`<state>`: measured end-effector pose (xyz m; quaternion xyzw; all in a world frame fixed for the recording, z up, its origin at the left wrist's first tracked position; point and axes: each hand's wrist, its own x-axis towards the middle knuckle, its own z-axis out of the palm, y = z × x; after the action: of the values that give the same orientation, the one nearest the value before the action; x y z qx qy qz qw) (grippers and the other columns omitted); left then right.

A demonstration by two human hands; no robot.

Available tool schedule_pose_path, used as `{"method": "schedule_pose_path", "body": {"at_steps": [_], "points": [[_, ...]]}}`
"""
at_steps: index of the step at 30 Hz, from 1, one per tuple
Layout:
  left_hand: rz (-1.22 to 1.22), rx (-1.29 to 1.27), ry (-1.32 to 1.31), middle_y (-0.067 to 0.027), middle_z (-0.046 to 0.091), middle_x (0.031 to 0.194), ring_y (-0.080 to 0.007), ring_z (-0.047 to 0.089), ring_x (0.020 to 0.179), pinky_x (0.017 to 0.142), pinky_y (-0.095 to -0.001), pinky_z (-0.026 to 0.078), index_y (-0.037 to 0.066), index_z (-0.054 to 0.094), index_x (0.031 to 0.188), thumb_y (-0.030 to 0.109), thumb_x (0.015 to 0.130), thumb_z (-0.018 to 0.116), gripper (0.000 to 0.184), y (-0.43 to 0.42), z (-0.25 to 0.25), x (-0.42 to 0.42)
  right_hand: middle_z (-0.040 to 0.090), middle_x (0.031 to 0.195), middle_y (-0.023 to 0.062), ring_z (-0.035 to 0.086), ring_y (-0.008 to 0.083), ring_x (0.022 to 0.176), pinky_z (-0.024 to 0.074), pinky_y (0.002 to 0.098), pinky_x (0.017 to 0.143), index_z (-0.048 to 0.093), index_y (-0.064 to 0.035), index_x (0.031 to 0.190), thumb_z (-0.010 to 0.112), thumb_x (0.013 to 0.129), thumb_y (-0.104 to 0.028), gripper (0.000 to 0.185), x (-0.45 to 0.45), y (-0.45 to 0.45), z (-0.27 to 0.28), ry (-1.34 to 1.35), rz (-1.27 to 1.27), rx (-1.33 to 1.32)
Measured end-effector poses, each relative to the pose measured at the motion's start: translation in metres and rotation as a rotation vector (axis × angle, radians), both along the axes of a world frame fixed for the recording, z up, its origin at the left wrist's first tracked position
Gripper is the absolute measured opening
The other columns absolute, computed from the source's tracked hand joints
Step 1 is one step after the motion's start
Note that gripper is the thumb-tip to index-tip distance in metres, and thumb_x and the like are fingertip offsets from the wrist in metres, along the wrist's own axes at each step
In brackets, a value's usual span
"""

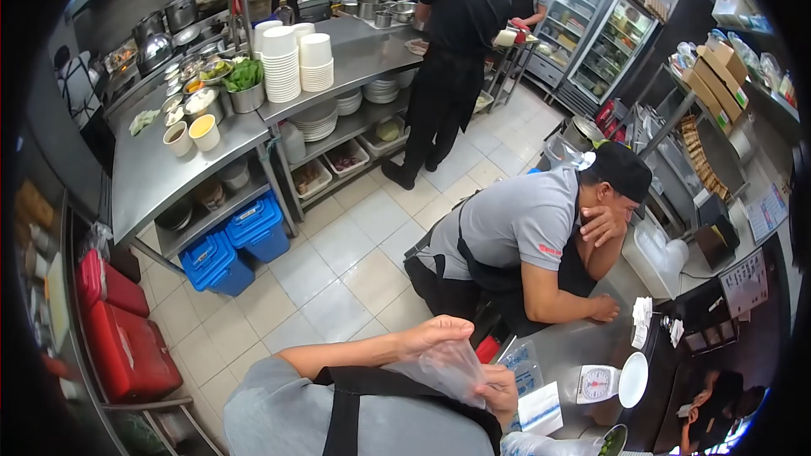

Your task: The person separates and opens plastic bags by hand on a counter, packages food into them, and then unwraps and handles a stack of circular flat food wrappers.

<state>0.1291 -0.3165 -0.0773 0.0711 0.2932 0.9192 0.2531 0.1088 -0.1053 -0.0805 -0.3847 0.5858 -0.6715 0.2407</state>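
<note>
Kitchen: While a person in a grey shirt (519,219) leans on the steel counter (625,279), another in black (460,51) stands at the long steel table (355,51) across the tiled floor (338,262).
Counter: A dial scale (596,384) sits just beside a white bowl (633,380); nearer the hands lie a printed plastic packet (521,367) and a white packet with a blue stripe (540,409).
Far table: It carries stacked white tubs (281,63) and a pot of green leaves (247,89).
Plastic bag: The plastic bag (441,370) is thin, see-through, milky and creased, with no contents discernible.
Bag and hands: It stretches between both hands, in front of the apron.
Left hand: Fingers and thumb of the left hand (435,334) pinch its upper edge.
Right hand: Curled fingers of the right hand (498,388) grip its lower end.
</note>
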Motion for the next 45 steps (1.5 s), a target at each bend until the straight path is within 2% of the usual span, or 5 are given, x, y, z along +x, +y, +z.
{"method": "schedule_pose_path", "body": {"at_steps": [7,19,25,34,45], "points": [[-0.422,-0.236,0.463,0.0110,0.038,0.064,0.0020,0.034,0.057,0.047,-0.0169,0.028,0.007,0.053,0.077,0.028,0.093,0.047,0.027,0.019,-0.018,0.012,0.044,0.064,-0.0007,0.046,0.0094,0.051,0.0344,0.0219,0.044,0.041,-0.0098,0.082,0.051,0.087,-0.042,0.034,0.036,-0.007,-0.028,-0.288,-0.713,-0.300],[-0.271,0.024,0.300,0.0045,0.042,0.059,-0.0024,0.044,0.051,0.045,-0.0174,0.035,0.003,0.052,0.079,0.029,0.088,0.055,0.027,-0.012,-0.011,0.025,0.053,0.087,0.0056,0.051,0.0113,0.071,0.0446,0.0269,0.067,0.045,-0.0074,0.090,0.043,0.089,-0.048,0.041,0.034,-0.010,-0.042,-0.291,-0.523,-0.466],[-0.390,0.526,0.208,-0.0002,0.055,0.064,-0.0051,0.056,0.056,0.055,-0.0182,0.047,-0.006,0.048,0.114,0.022,0.087,0.055,0.040,-0.027,-0.039,0.024,0.052,0.043,0.0048,0.047,0.0127,0.039,0.0345,0.0257,0.039,0.052,-0.0045,0.050,0.061,0.081,-0.042,0.049,0.010,-0.020,-0.032,-0.192,-0.238,-0.370],[-0.378,0.562,0.263,-0.0056,0.051,0.049,-0.0101,0.053,0.046,0.048,-0.0193,0.042,0.002,0.049,0.082,0.027,0.091,0.047,0.026,-0.012,-0.031,0.020,0.051,0.048,0.0053,0.048,0.0142,0.041,0.0400,0.0306,0.043,0.050,-0.0059,0.058,0.068,0.076,-0.029,0.035,0.036,-0.025,-0.027,-0.471,-0.049,-0.819],[-1.131,-0.256,0.543,-0.0040,0.061,0.082,-0.0076,0.057,0.071,0.062,-0.0209,0.045,-0.002,0.059,0.087,0.015,0.085,0.059,0.017,0.123,0.013,-0.046,0.063,0.071,0.0078,0.057,0.0155,0.064,0.0404,0.0266,0.056,0.064,0.0004,0.067,0.067,0.076,-0.022,0.024,0.176,0.078,-0.009,-0.061,-0.819,-0.533]]}}
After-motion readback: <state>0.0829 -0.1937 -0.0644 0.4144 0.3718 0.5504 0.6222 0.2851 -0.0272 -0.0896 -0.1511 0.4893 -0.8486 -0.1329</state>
